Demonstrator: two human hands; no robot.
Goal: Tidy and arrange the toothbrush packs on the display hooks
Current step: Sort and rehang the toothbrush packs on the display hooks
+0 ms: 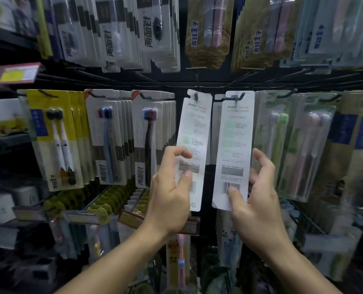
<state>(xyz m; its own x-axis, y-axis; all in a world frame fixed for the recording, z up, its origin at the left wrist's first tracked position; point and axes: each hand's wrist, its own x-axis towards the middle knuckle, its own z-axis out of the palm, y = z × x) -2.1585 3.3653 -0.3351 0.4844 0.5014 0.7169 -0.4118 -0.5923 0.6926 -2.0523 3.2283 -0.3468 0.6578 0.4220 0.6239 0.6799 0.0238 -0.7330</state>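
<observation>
- Head view, centre: two white toothbrush packs hanging back side out, printed text and barcodes facing forward, on adjacent black display hooks.
- Left pack (194, 145): suspended from left hook (196, 96), tilted, lower end swung toward the left.
- Left hand (168, 194): grasping the lower part of the left pack, thumb pressed on the front near the barcode, index finger curled over the left edge.
- Right pack (234, 145): suspended from right hook (237, 96), hanging nearly straight, further packs stacked behind it.
- Right hand (259, 200): pinching the lower end of the right pack, thumb on the barcode, fingers wrapped behind the right edge.
- Left of centre: rows of white-and-black packs (153, 141) and yellow packs (53, 141), fronts outward.
- Right of centre: green-brush packs (276, 141), fronts outward.
- Upper row: more packs (155, 32), blurred.
</observation>
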